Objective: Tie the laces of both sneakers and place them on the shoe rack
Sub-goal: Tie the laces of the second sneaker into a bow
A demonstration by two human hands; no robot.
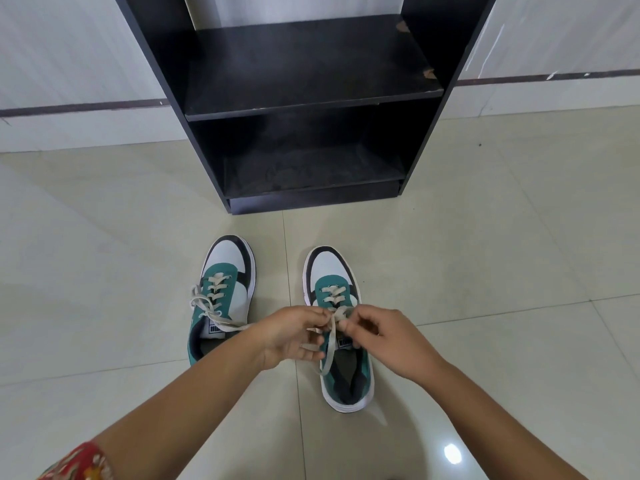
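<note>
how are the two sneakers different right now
The left sneaker lies untouched, while the right sneaker has the left hand and right hand pinching its laces. The left sneaker's laces look knotted with ends trailing sideways; the right sneaker's are mid-tie. Both are green, white and black, on the floor, toes toward the shoe rack.

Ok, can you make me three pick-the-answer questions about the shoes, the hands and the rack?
1. Where are the sneakers? A) on the floor B) on the top shelf C) on the bottom shelf
2. What colour are the laces? A) red B) off-white C) black
3. What are the hands doing? A) resting B) lifting a shoe C) pinching laces

A: both sneakers, the left sneaker and the right sneaker, stand on the floor before the bare shoe rack.
B: the laces are off-white.
C: left hand and right hand pinch the right sneaker's laces.
</note>
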